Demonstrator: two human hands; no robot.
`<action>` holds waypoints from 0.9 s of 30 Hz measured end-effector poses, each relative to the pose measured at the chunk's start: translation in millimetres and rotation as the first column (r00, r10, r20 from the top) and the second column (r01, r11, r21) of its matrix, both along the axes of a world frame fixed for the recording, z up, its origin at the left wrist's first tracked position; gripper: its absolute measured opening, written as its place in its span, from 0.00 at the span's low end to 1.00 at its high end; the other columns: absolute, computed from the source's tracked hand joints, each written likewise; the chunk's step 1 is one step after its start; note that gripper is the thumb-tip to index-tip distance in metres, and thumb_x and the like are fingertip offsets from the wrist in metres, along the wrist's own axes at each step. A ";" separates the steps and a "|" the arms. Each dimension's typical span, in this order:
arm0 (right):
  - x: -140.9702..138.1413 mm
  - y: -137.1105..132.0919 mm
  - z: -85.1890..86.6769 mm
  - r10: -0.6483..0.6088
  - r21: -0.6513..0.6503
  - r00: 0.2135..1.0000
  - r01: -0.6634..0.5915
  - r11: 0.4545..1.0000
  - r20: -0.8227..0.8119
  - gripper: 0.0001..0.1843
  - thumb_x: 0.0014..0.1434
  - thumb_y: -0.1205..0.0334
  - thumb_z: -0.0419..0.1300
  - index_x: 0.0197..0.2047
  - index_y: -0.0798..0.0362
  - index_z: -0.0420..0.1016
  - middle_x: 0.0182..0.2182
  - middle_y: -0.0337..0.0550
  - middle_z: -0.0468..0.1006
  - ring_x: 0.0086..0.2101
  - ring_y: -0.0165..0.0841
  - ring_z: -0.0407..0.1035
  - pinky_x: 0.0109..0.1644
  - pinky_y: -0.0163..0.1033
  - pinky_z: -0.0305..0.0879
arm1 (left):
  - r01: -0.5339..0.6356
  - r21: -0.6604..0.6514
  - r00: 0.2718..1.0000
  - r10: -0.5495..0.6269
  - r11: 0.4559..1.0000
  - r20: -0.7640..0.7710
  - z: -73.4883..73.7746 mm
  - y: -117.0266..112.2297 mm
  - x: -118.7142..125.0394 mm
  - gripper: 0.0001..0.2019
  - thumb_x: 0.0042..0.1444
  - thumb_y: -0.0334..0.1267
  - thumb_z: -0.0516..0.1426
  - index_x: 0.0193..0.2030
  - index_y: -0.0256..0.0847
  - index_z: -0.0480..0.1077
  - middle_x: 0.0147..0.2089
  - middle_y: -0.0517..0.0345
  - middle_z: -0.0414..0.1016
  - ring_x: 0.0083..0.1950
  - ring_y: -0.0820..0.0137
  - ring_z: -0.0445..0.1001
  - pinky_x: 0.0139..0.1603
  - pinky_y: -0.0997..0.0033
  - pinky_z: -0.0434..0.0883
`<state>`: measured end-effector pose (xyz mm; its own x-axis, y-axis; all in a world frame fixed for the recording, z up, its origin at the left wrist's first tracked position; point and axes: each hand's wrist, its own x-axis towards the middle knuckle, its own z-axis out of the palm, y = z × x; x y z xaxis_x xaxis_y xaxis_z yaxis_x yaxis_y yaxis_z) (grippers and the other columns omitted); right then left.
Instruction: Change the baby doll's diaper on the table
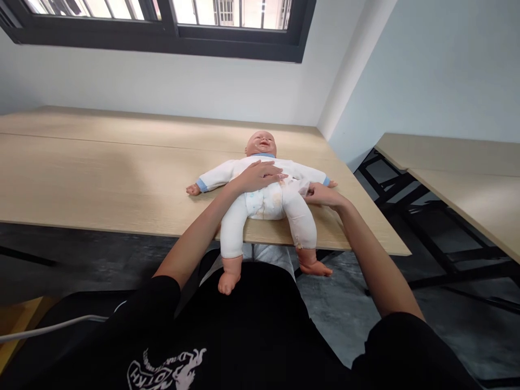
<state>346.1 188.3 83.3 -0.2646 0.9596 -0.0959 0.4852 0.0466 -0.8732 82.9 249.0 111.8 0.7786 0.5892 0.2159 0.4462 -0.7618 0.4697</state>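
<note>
A baby doll (304,216) in white clothing with blue collar and cuffs lies on its back. Its head points away from me and its legs hang over the table's near edge. Around its hips is a white diaper (264,202) with small printed marks. My left hand (261,176) lies flat across the doll's belly, at the diaper's upper edge, fingers stretched out. At the doll's hip on the right, my right hand (323,195) is closed on the diaper's thin, whitish side wing (299,187), pulled outward. Its fingertips are partly hidden.
The doll lies on a light wooden table (101,179) against a white wall below a dark-framed window (239,40). To the right, past a gap, stands another wooden table (467,168) with black legs. A white cable (52,326) runs at lower left.
</note>
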 end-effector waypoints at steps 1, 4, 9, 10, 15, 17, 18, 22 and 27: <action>-2.2 -0.7 -0.4 0.010 -0.010 0.999 -0.010 1.000 -0.052 0.16 0.44 0.53 0.74 0.32 0.54 0.79 0.34 0.44 0.81 0.36 0.38 0.73 0.41 0.38 0.71 | -0.001 -0.002 1.000 0.001 1.000 -0.003 0.1 0.1 -0.1 0.25 0.74 0.54 0.43 0.60 0.48 0.74 0.70 0.62 0.68 0.77 0.60 0.53 0.77 0.50 0.45; -4.6 -2.4 0.7 -0.096 -0.108 0.961 0.069 0.992 -0.261 0.15 0.49 0.55 0.73 0.35 0.54 0.78 0.35 0.44 0.80 0.35 0.33 0.74 0.40 0.34 0.74 | -0.009 -0.008 1.000 0.009 1.000 -0.027 0.5 0.5 -0.3 0.25 0.73 0.55 0.42 0.61 0.51 0.74 0.70 0.65 0.68 0.78 0.62 0.53 0.77 0.53 0.44; 6.5 -1.5 9.8 -0.276 -0.274 0.843 0.161 0.948 -0.461 0.13 0.53 0.65 0.74 0.39 0.57 0.76 0.35 0.44 0.79 0.30 0.27 0.74 0.34 0.27 0.77 | -0.020 0.003 0.999 0.020 1.000 -0.047 0.1 1.5 0.0 0.24 0.73 0.54 0.42 0.62 0.52 0.73 0.71 0.65 0.67 0.78 0.63 0.52 0.77 0.55 0.44; 9.3 -0.5 10.9 -0.304 -0.272 0.825 0.191 0.943 -0.477 0.14 0.52 0.69 0.74 0.39 0.57 0.76 0.36 0.44 0.80 0.31 0.27 0.74 0.35 0.27 0.77 | -0.018 0.005 0.999 0.018 1.000 -0.038 0.0 1.6 0.2 0.24 0.73 0.53 0.43 0.62 0.51 0.73 0.71 0.64 0.67 0.78 0.63 0.53 0.77 0.55 0.44; 17.0 5.0 7.6 -0.444 -0.192 0.749 0.404 0.894 -0.492 0.15 0.49 0.78 0.71 0.39 0.57 0.76 0.34 0.43 0.81 0.33 0.28 0.77 0.40 0.28 0.79 | -0.004 0.002 1.000 0.004 1.000 -0.005 1.6 -1.4 0.7 0.23 0.74 0.51 0.44 0.61 0.49 0.74 0.69 0.63 0.69 0.77 0.62 0.54 0.77 0.53 0.46; 17.8 6.1 5.5 -0.488 -0.137 0.730 0.487 0.863 -0.477 0.15 0.47 0.79 0.70 0.38 0.57 0.77 0.31 0.43 0.81 0.30 0.28 0.76 0.36 0.27 0.78 | -0.005 -0.006 1.000 0.005 1.000 0.004 2.4 -3.0 0.6 0.23 0.74 0.51 0.44 0.61 0.48 0.74 0.69 0.62 0.69 0.77 0.60 0.54 0.77 0.51 0.46; 18.2 6.3 5.2 -0.502 -0.116 0.724 0.513 0.850 -0.473 0.15 0.47 0.80 0.70 0.37 0.57 0.77 0.30 0.43 0.80 0.30 0.28 0.75 0.35 0.26 0.77 | -0.007 -0.009 1.000 0.007 1.000 0.009 2.5 -3.5 0.5 0.23 0.74 0.51 0.45 0.61 0.48 0.74 0.69 0.61 0.70 0.77 0.59 0.55 0.77 0.50 0.46; 20.5 3.5 9.5 -0.516 -0.088 0.698 0.551 0.830 -0.496 0.16 0.45 0.79 0.70 0.38 0.56 0.78 0.33 0.44 0.81 0.32 0.29 0.77 0.36 0.27 0.78 | -0.001 0.006 1.000 0.001 1.000 0.016 1.0 -2.3 0.4 0.24 0.74 0.52 0.44 0.60 0.47 0.75 0.69 0.60 0.69 0.77 0.58 0.54 0.77 0.51 0.47; 18.7 -2.1 19.5 -0.488 -0.124 0.675 0.512 0.850 -0.554 0.16 0.47 0.78 0.67 0.39 0.55 0.78 0.33 0.42 0.81 0.34 0.28 0.77 0.39 0.25 0.78 | -0.030 0.011 0.999 0.030 0.999 -0.043 1.0 -0.5 1.7 0.23 0.73 0.51 0.44 0.62 0.49 0.74 0.71 0.61 0.67 0.78 0.62 0.53 0.77 0.54 0.46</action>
<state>364.8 186.2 102.8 0.2618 0.9637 -0.0516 -0.1132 -0.0225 -0.9933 84.6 248.6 112.7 0.7692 0.6104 0.1888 0.4888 -0.7525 0.4414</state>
